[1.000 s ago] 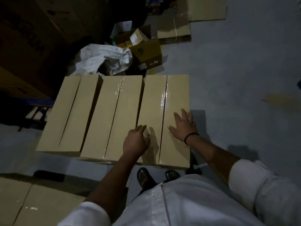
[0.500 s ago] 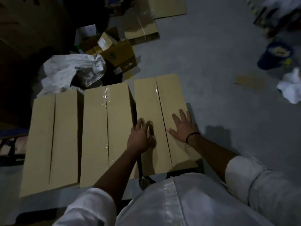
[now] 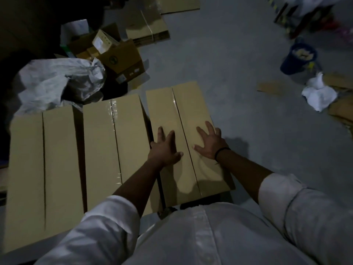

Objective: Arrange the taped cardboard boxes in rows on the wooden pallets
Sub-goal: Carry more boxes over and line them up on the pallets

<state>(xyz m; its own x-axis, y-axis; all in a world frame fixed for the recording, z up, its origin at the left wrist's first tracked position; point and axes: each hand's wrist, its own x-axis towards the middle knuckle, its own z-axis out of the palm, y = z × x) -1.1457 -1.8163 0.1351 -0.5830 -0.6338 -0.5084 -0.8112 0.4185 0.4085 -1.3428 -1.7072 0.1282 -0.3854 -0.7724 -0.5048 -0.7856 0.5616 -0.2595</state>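
Observation:
Three tan taped cardboard boxes lie side by side in a row below me. My left hand [image 3: 165, 148] rests flat, fingers spread, on the left flap of the right box [image 3: 183, 111]. My right hand [image 3: 210, 143], with a dark band at the wrist, lies flat on the same box's right flap. The middle box [image 3: 114, 134] sits just left of it with a narrow dark gap between them. The left box [image 3: 44, 165] lies further left across a wider gap. The pallet under the boxes is hidden.
A crumpled white sack [image 3: 57, 83] and open brown cartons [image 3: 122, 60] lie behind the row. Flattened cardboard [image 3: 149, 29] sits further back. A blue bucket [image 3: 298, 58], a white rag [image 3: 319, 94] and cardboard scraps are on the grey floor at right.
The view has swung to the right and closer. My left hand has moved from the gap beside the middle box fully onto the right box. My right hand stays flat on it.

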